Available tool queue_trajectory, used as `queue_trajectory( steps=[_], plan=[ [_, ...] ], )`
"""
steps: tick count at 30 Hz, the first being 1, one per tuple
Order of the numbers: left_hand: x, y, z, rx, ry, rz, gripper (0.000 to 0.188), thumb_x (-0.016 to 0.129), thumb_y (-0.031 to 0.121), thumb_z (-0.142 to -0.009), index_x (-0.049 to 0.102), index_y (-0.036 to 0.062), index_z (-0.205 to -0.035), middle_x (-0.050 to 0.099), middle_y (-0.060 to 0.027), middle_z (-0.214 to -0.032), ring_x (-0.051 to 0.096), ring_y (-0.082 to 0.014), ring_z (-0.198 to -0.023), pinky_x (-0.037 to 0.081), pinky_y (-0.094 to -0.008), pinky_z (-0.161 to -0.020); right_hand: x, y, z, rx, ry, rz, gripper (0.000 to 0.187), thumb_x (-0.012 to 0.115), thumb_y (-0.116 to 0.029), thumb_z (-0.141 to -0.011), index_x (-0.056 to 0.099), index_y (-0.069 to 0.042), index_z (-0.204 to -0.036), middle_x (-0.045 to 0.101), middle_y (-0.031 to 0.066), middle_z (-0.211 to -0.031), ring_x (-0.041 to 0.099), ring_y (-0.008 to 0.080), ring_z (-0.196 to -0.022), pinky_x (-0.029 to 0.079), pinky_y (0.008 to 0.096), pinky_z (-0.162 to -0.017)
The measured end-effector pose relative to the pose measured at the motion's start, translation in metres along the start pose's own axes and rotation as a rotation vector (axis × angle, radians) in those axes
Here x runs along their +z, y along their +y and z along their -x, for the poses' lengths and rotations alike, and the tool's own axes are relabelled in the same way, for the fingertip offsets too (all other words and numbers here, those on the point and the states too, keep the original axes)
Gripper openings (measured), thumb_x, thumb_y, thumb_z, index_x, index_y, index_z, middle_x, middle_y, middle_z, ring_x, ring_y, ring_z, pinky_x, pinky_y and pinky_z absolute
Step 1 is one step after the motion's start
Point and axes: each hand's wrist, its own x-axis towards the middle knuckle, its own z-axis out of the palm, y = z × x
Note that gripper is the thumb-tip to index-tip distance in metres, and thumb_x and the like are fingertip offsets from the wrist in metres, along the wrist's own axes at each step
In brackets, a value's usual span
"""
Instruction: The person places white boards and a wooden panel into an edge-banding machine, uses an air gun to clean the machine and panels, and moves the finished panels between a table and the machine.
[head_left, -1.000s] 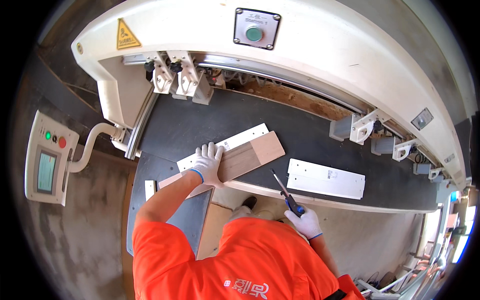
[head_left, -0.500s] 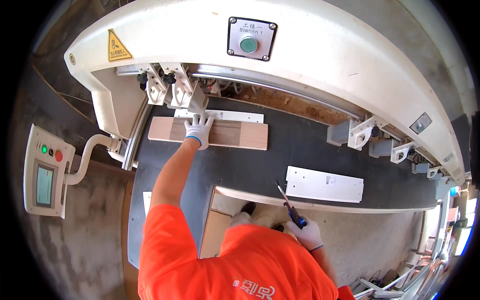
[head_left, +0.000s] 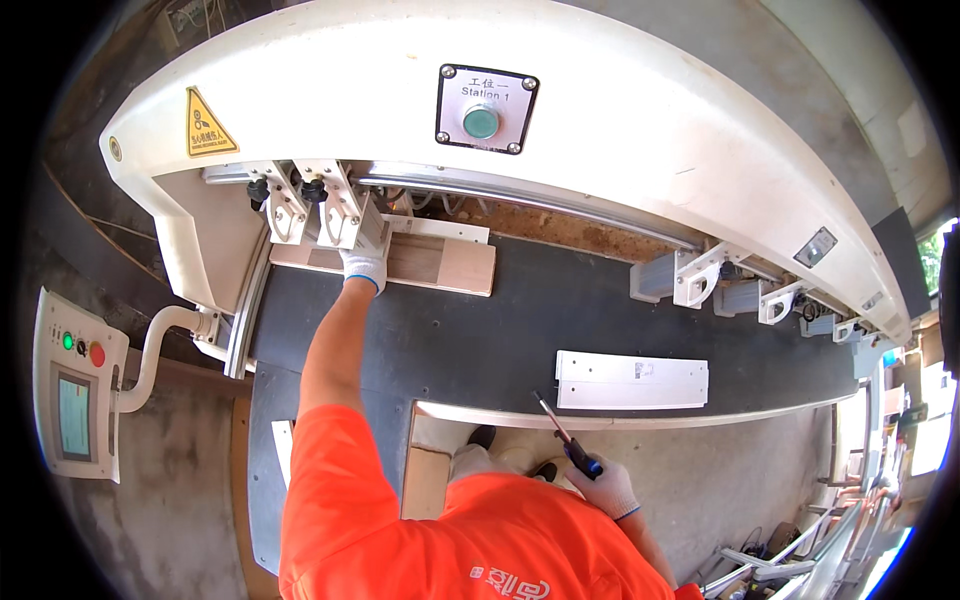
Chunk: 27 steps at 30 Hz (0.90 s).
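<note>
My left hand (head_left: 365,268), in a white glove, reaches forward onto a wooden board (head_left: 467,267) with pale ends and a darker brown middle. Its fingers are hidden beneath a grey clamp block (head_left: 370,236) of the machine. Behind the board lies a white strip (head_left: 440,229), partly covered. My right hand (head_left: 608,488), also gloved, is closed round the blue and black handle of a slim, long-shafted hand tool (head_left: 565,436). The tool points up and left, its tip near the table's front edge. White drilled panels (head_left: 632,382) lie close to that tip on the dark table (head_left: 490,340).
A white machine beam (head_left: 600,110) with a green button (head_left: 481,122) arches over the table's far side. More clamp brackets (head_left: 695,278) hang at the right. A control panel (head_left: 76,388) stands at the left. One white piece (head_left: 283,450) rests by my left sleeve.
The board and white strip have slid back and left under the clamps, my left hand moving with them. My right hand keeps hold of the tool. The view has shifted slightly.
</note>
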Motion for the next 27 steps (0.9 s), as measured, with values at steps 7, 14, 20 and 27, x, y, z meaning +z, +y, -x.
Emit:
queue_trajectory(
  steps=[7,14,20,27],
  plan=[
    [-0.04,0.053,0.043,0.174,0.041,0.109,0.064,0.058,0.014,-0.091,0.045,0.0053,-0.154,0.041,-0.0164,-0.163,0.04,-0.0378,-0.15,0.033,-0.0571,-0.12,0.011,0.006,-0.003,-0.021,0.03,-0.054,0.049,0.079,-0.048,-0.086,0.076,-0.012,-0.119,0.076,0.0157,-0.089,0.075,0.0327,-0.082,0.057,0.0405,-0.075],
    [-0.105,0.081,0.009,0.409,-0.254,0.086,0.113,0.079,0.022,-0.069,0.023,0.002,-0.166,0.027,-0.0289,-0.169,0.025,-0.0451,-0.158,0.022,-0.0567,-0.128,0.006,-0.006,-0.004,-0.052,0.006,0.019,0.047,0.078,-0.049,-0.087,0.077,-0.011,-0.115,0.076,0.0153,-0.09,0.075,0.0334,-0.085,0.058,0.0409,-0.076],
    [-0.146,0.103,-0.037,0.536,-0.404,0.114,0.144,0.096,0.041,-0.042,0.028,-0.0032,-0.16,0.03,-0.0359,-0.164,0.028,-0.051,-0.154,0.023,-0.0555,-0.127,0.0,-0.011,0.002,-0.084,0.003,0.024,0.044,0.076,-0.049,-0.089,0.077,-0.01,-0.11,0.075,0.0159,-0.088,0.074,0.0353,-0.083,0.057,0.0424,-0.074],
    [-0.159,0.141,-0.016,0.647,-0.307,0.07,0.136,0.094,0.05,-0.043,0.038,0.0005,-0.156,0.041,-0.0364,-0.151,0.04,-0.0523,-0.141,0.029,-0.0554,-0.122,-0.005,0.037,0.006,-0.156,0.216,-0.164,0.039,0.078,-0.044,-0.089,0.076,-0.009,-0.106,0.074,0.0148,-0.085,0.073,0.0343,-0.08,0.057,0.0421,-0.073]
  ],
)
